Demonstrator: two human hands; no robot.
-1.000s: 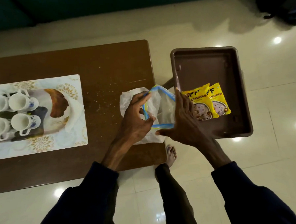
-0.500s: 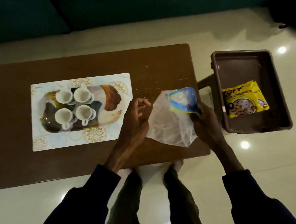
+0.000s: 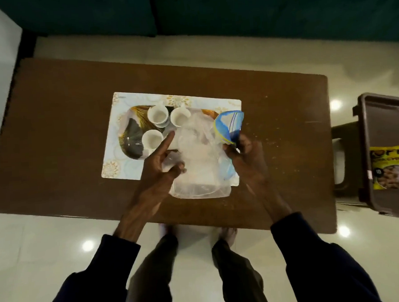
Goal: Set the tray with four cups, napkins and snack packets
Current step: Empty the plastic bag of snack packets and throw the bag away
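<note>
A patterned tray [image 3: 123, 122] lies in the middle of the brown table [image 3: 59, 135]. Three white cups [image 3: 157, 115] [image 3: 180, 116] [image 3: 152, 139] show on it; the bag and my left hand hide whatever is beside them. A clear plastic zip bag [image 3: 199, 164] with a blue and yellow rim hangs over the tray's right half. My right hand [image 3: 246, 160] grips its rim. On the bag's left edge, my left hand [image 3: 160, 164] pinches with the thumb, index finger stretched toward the cups. Yellow snack packets [image 3: 393, 170] lie in a brown tub [image 3: 377, 123] at the right.
The tub rests on a dark stool [image 3: 341, 143] just off the table's right end. Crumbs speckle the table to the right of the tray. A dark green sofa [image 3: 209, 11] runs along the far side. My legs and feet stand at the table's near edge.
The bag has moved left from the table's right edge to over the tray. My left hand, off the bag half a second ago, now holds its left side. The view has swung left.
</note>
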